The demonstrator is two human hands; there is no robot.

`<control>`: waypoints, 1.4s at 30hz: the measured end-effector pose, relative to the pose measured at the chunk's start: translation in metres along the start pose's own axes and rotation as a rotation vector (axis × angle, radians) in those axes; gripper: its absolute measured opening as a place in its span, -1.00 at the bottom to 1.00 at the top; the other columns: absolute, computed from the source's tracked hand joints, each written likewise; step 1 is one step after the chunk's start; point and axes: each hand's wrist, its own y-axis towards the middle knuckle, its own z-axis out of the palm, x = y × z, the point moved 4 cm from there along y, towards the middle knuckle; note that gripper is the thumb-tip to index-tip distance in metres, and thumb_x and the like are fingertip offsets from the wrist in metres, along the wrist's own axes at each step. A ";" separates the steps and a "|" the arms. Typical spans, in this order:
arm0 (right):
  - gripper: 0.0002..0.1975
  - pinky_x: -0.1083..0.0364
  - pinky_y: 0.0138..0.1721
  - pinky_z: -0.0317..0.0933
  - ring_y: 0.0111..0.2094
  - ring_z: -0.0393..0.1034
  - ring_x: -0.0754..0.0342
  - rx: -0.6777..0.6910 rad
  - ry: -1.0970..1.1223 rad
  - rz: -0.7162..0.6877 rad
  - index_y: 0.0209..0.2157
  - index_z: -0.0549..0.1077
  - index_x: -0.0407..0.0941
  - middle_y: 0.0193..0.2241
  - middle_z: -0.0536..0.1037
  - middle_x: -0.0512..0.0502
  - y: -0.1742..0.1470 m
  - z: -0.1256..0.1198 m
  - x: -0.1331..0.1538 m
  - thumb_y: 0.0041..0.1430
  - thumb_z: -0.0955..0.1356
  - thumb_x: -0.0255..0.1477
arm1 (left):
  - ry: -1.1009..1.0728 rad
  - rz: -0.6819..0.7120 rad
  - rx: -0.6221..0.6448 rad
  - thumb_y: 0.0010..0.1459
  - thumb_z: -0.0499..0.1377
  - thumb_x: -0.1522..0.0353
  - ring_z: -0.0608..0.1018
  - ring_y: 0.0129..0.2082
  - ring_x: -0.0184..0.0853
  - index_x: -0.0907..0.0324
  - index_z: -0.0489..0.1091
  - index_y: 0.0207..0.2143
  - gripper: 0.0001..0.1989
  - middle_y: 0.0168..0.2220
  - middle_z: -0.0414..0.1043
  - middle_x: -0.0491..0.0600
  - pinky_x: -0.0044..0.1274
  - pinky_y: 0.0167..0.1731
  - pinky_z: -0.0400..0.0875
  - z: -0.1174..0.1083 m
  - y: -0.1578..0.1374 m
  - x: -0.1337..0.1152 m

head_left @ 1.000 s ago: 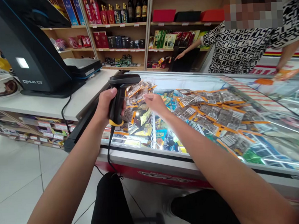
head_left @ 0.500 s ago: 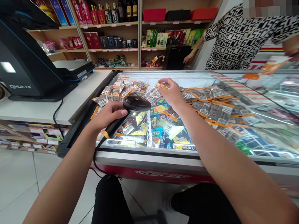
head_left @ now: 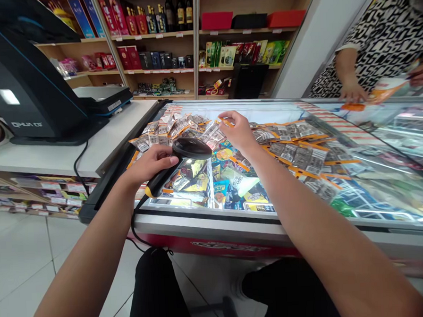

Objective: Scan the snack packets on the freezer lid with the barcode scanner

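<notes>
My left hand [head_left: 155, 162] is wrapped round a black and yellow barcode scanner [head_left: 190, 148], whose cable hangs down over the freezer's front edge. The scanner's head points right, toward a small snack packet [head_left: 213, 134] with an orange edge. Pinched by that edge, the packet is in my right hand [head_left: 236, 131], and a reddish light shows on its label. More such packets lie in a pile [head_left: 170, 125] to the left and another pile [head_left: 303, 156] to the right, all on the glass lid. Through the glass, colourful wrapped goods [head_left: 230, 186] show below.
A black scale with a screen [head_left: 34, 87] stands on the white counter [head_left: 125, 127] at left. Behind are shelves of bottles and boxes [head_left: 156, 59]. At the right, a person in a patterned top [head_left: 386, 40] holds an orange and white bag [head_left: 388, 88].
The person at the right has moved further right, and one of their hands now rests on the freezer near an orange item. My hands have barely moved; a reddish light now shows on the packet.
</notes>
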 end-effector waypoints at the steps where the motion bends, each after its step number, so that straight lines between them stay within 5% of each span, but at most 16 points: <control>1: -0.71 -0.06 0.09 0.39 0.05 0.50 -0.11 0.000 0.002 -0.002 -0.08 0.52 -0.11 -0.02 0.62 -0.20 0.000 0.000 0.000 0.14 0.34 -0.46 | 0.001 -0.001 -0.001 0.14 0.33 0.03 0.52 -0.71 -0.26 0.17 0.43 -0.48 -0.60 -0.60 0.53 0.00 -0.51 -0.71 0.41 0.000 0.000 0.000; 16: -0.74 -0.04 0.11 0.36 0.10 0.52 -0.14 0.006 -0.108 0.004 -0.10 0.56 -0.16 0.01 0.64 -0.28 0.003 -0.008 0.006 0.17 0.36 -0.51 | -0.062 0.004 -0.049 0.08 0.38 -0.01 0.50 -0.71 -0.27 0.17 0.43 -0.45 -0.57 -0.59 0.51 -0.01 -0.49 -0.73 0.40 0.000 0.000 0.001; 21: -0.84 -0.11 -0.01 0.39 -0.17 0.56 -0.18 0.037 -0.556 0.194 -0.23 0.66 -0.10 -0.27 0.67 -0.20 0.010 -0.060 -0.003 0.13 0.44 -0.51 | -0.087 0.077 -0.245 0.07 0.35 -0.02 0.48 -0.71 -0.29 0.15 0.43 -0.39 -0.57 -0.58 0.49 -0.03 -0.48 -0.74 0.37 -0.011 0.002 0.002; 24: -0.85 -0.23 0.08 0.31 0.00 0.51 -0.28 0.003 -0.815 0.341 -0.20 0.69 -0.10 -0.13 0.65 -0.29 0.010 -0.092 -0.015 0.19 0.46 -0.49 | -0.133 0.153 -0.439 0.08 0.32 -0.06 0.45 -0.73 -0.32 0.14 0.43 -0.37 -0.56 -0.59 0.47 -0.05 -0.50 -0.78 0.32 -0.022 0.002 0.001; 26: -0.79 -0.33 0.13 0.21 0.14 0.39 -0.39 -0.036 -0.918 0.308 -0.11 0.69 -0.11 0.04 0.59 -0.39 0.009 -0.097 -0.014 0.27 0.42 -0.49 | -0.160 0.187 -0.530 0.08 0.30 -0.09 0.45 -0.74 -0.33 0.13 0.42 -0.37 -0.53 -0.60 0.47 -0.06 -0.51 -0.78 0.30 -0.027 0.002 -0.001; 30: -0.69 -0.27 0.13 0.24 0.20 0.30 -0.39 -0.029 -0.825 -0.035 0.01 0.67 -0.14 0.13 0.54 -0.38 -0.002 -0.055 0.014 0.35 0.33 -0.54 | -0.197 0.210 -0.586 0.05 0.29 -0.14 0.43 -0.77 -0.35 0.11 0.37 -0.42 -0.49 -0.64 0.46 -0.09 -0.52 -0.80 0.26 -0.030 0.003 -0.003; 33: -0.72 -0.19 0.18 0.28 0.19 0.36 -0.27 0.210 -0.538 -0.240 0.01 0.65 -0.11 0.09 0.59 -0.26 -0.026 0.010 0.038 0.42 0.32 -0.47 | -0.208 0.225 -0.621 0.03 0.32 -0.15 0.43 -0.77 -0.35 0.11 0.38 -0.43 -0.48 -0.63 0.47 -0.09 -0.51 -0.80 0.27 -0.030 0.003 -0.003; 37: -0.62 -0.17 0.12 0.35 0.09 0.49 -0.17 0.561 -0.258 -0.171 0.25 0.51 -0.07 0.10 0.62 -0.22 -0.065 0.086 0.050 0.53 0.29 -0.29 | -0.205 0.233 -0.646 0.05 0.32 -0.16 0.45 -0.76 -0.34 0.11 0.38 -0.43 -0.47 -0.62 0.49 -0.08 -0.51 -0.79 0.28 -0.031 0.001 -0.004; 42: -0.57 -0.27 0.21 0.21 0.13 0.45 -0.23 0.623 -0.310 -0.187 0.19 0.54 -0.06 0.03 0.64 -0.19 -0.081 0.108 0.053 0.45 0.39 -0.12 | -0.183 0.226 -0.664 0.09 0.30 -0.15 0.52 -0.71 -0.33 0.11 0.39 -0.42 -0.48 -0.61 0.49 -0.08 -0.53 -0.78 0.26 -0.031 -0.001 -0.005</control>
